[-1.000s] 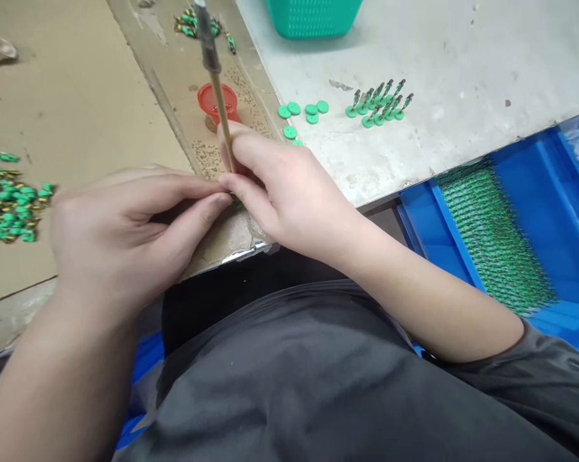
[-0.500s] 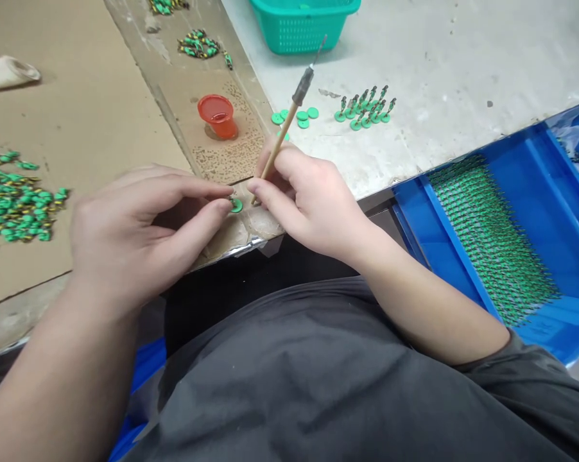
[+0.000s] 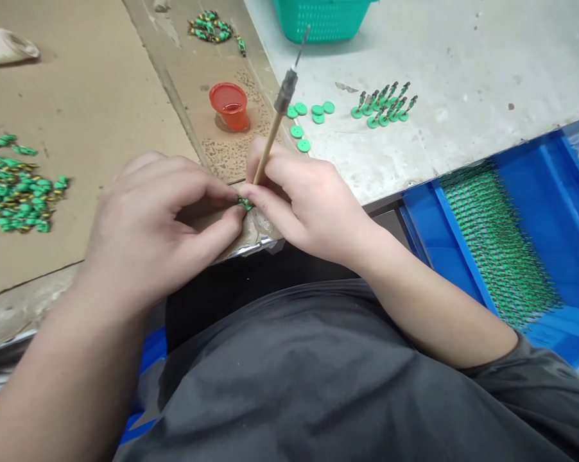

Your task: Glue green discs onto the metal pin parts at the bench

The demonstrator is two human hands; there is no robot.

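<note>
Near the table's front edge, my left hand (image 3: 169, 218) pinches a small green figurine piece (image 3: 244, 203), mostly hidden by the fingers. My right hand (image 3: 303, 192) is closed around a thin wooden stick with a dark collar and a needle-like upper tip (image 3: 273, 131), held upright and leaning a little right. Its fingertips meet those of my left hand at the green piece. Just behind the hands stands a small red cup (image 3: 232, 115) with liquid in it. Several loose green discs (image 3: 303, 145) lie on the pale tabletop beyond my right hand.
Green figurines on discs (image 3: 384, 106) stand in rows at the back. Piles of green-and-yellow pieces lie on the left cardboard (image 3: 20, 192) and near the cup (image 3: 210, 29). A green basket (image 3: 323, 22) is at the far edge. Blue bins (image 3: 544, 192) at right hold many rows of figurines.
Both hands have come together at the green piece, my left moving right. The stick's lower end has shifted in between my right fingers. The whole view has moved slightly.
</note>
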